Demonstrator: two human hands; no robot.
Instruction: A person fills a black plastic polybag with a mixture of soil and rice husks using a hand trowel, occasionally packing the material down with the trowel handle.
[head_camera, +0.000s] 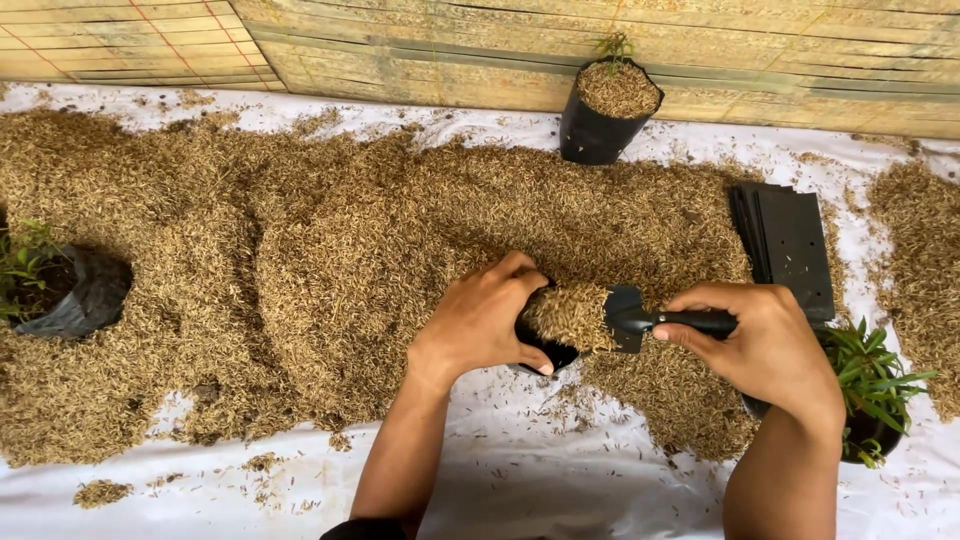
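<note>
Left hand (485, 320) grips the black bag (548, 350); right hand (765, 345) closes around the trowel (640, 320) loaded with husk (570, 315)

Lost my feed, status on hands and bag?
Left hand holds bag open. Right hand grips trowel, tipping husks in. Nothing in the way.

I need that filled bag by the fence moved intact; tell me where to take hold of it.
Take the filled black bag low around its body with both hands, coming from the near, open side. It stands upright against the bamboo fence, its top open, heaped with husk and holding a small seedling; a grip at the soft rim would likely spill it.
</note>
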